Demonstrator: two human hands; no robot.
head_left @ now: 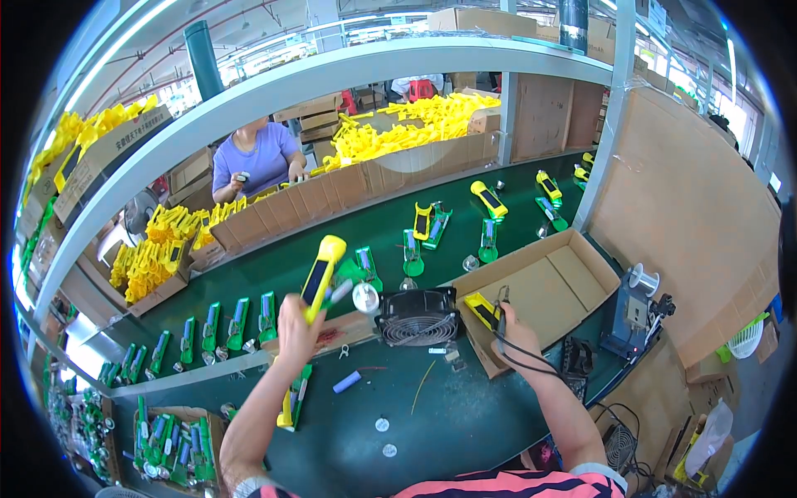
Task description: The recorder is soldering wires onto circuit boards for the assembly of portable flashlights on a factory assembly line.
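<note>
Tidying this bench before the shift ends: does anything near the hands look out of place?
A few loose bits lie scattered on the green bench: a small blue cylinder, a thin yellowish strip and two white discs. The parts on the green belt sit in tidy rows.

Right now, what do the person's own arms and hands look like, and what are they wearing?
Both forearms come up from the lower edge and are bare: no gloves, watch or bands visible. The left hand and right hand are uncovered, with no rings that can be made out. At the shoulders, short sleeves of a top with pink, white and dark stripes show along the bottom edge.
</note>
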